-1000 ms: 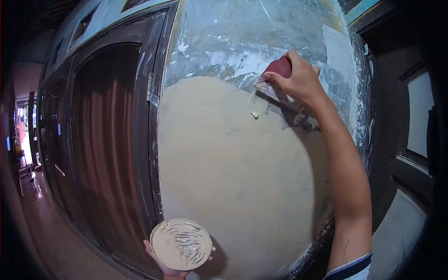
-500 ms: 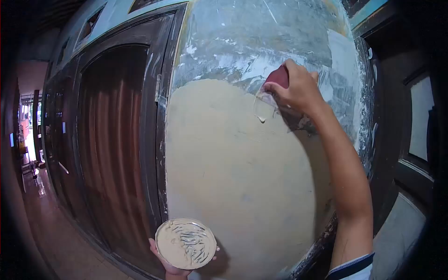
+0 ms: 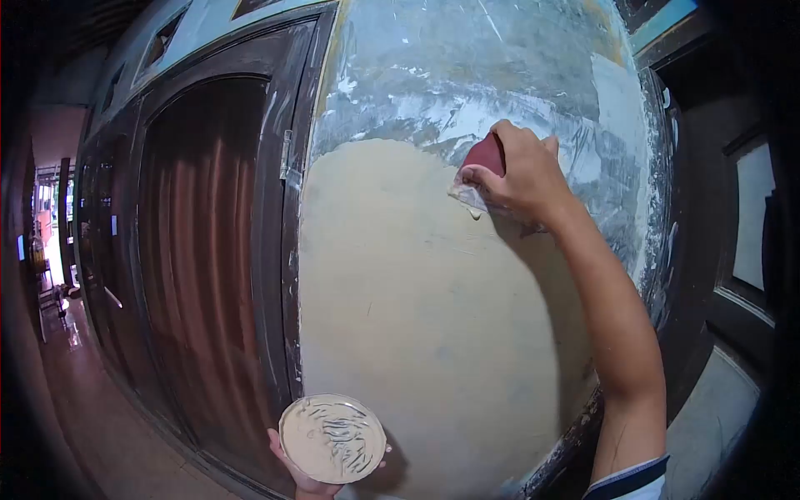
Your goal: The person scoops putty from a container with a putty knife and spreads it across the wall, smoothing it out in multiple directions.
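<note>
- Two hands in shot, both gripping something, neither slack.
- My right hand (image 3: 521,175) is clenched round the red-handled scraper (image 3: 485,156), high up on the wall (image 3: 467,67). The blade sits against the top edge of the cream filler coat (image 3: 417,333).
- My left hand (image 3: 304,479) cups the round dish of filler (image 3: 332,439) from underneath, low in frame and near the wall's bottom edge. The fingers are mostly hidden under it.
- A blob of filler (image 3: 476,215) hangs off the blade's lower corner.
- Risk: I reckon that blob could drop and streak the smoothed coat or land on the floor (image 3: 108,433), since the blade is loaded right at its edge.
- Risk: the dish rests on fingertips only. With my eyes up at the scraper it could tip and spill.
- Risk: the dark door frame (image 3: 287,250) touches the coat on the left, so a wide stroke could smear it.
- Risk: the grey patch above looks rough, so the blade may catch and leave ridges.
</note>
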`<state>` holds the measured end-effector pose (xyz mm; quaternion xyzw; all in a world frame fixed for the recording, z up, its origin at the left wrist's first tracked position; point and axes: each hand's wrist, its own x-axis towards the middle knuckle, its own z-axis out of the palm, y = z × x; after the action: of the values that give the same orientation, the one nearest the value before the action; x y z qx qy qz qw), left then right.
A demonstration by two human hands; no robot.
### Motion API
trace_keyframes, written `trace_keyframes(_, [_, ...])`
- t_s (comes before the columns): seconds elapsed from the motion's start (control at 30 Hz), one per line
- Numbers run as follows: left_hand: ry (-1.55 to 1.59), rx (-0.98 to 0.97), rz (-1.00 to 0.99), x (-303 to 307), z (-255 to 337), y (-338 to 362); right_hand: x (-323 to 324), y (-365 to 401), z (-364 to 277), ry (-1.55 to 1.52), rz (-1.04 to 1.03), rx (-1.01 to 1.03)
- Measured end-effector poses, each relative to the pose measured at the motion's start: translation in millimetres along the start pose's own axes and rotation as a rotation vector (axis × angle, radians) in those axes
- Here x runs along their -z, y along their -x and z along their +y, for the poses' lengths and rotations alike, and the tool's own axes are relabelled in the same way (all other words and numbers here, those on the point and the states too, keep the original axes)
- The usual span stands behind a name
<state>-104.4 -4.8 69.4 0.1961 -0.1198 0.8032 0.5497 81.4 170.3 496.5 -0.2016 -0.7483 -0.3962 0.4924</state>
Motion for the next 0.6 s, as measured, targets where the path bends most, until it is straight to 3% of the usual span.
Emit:
trace_keyframes(0.13, [-0.009,0.019,0.015,-4,-3,-3,11,-19,17,-0.069,0.093,-0.22])
trace_keyframes(0.2, [-0.104,-0.006,0.01,6,-1,-2,10,-10,13,-0.134,-0.002,-0.159])
trace_keyframes(0.27, [-0.169,-0.026,0.008,13,0,-4,2,7,3,-0.028,-0.026,0.032])
trace_keyframes(0.33, [-0.025,0.008,-0.006,9,2,-4,-4,-1,13,0.062,0.121,-0.054])
trace_keyframes(0.37, [-0.242,-0.019,-0.02,19,4,-4,3,-9,20,0.029,0.128,-0.121])
trace_keyframes(0.4, [-0.244,-0.018,-0.017,13,3,-4,11,-15,25,-0.002,0.141,-0.183])
trace_keyframes(0.43, [-0.089,0.012,-0.023,5,0,-2,13,-14,21,-0.003,0.142,-0.184])
trace_keyframes(0.5, [0.084,0.041,0.005,-1,0,0,14,-2,10,-0.147,0.013,-0.057])
trace_keyframes(0.53, [0.087,0.038,0.003,1,0,-1,4,8,7,-0.047,0.06,0.072])
trace_keyframes(0.6, [0.053,-0.005,0.001,8,0,-3,0,15,3,0.037,0.014,0.119])
